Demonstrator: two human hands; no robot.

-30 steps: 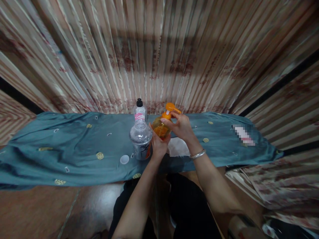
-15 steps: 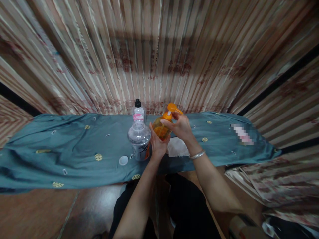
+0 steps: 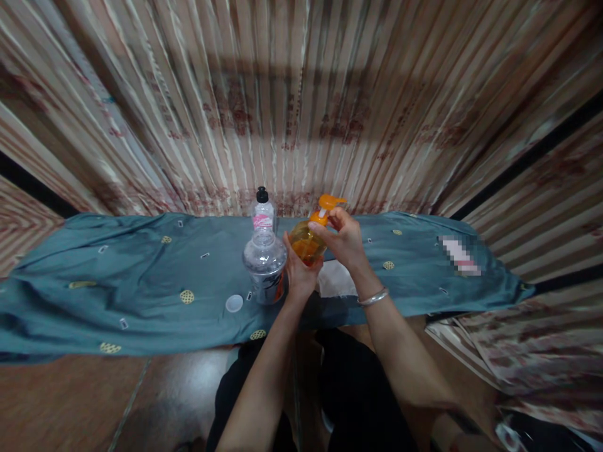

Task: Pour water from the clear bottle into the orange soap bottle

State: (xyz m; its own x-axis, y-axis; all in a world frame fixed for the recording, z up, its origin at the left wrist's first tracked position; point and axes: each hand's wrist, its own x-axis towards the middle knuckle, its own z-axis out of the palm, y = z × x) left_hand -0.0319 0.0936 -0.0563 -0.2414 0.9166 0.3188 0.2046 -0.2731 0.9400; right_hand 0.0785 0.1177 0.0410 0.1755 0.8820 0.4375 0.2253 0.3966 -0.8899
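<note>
My left hand [image 3: 299,274] is wrapped round the lower body of an orange pump bottle [image 3: 306,242], holding it up over the table's front edge. My right hand [image 3: 342,238] grips the bottle's neck just under the orange pump head [image 3: 328,202], fingers closed around it. A silver bangle [image 3: 373,297] sits on my right wrist. Right beside my left hand stands a clear plastic bottle [image 3: 264,263] with an open mouth.
A small white cap [image 3: 234,304] lies on the teal cloth [image 3: 141,282] left of the clear bottle. A small bottle with a black cap and pink label [image 3: 262,213] stands behind. A white cloth [image 3: 336,279] lies under my right wrist. Striped curtains hang behind.
My right hand has turned a little at the pump's neck, and the pump head now points more to the right. The bottle stays in the same place.
</note>
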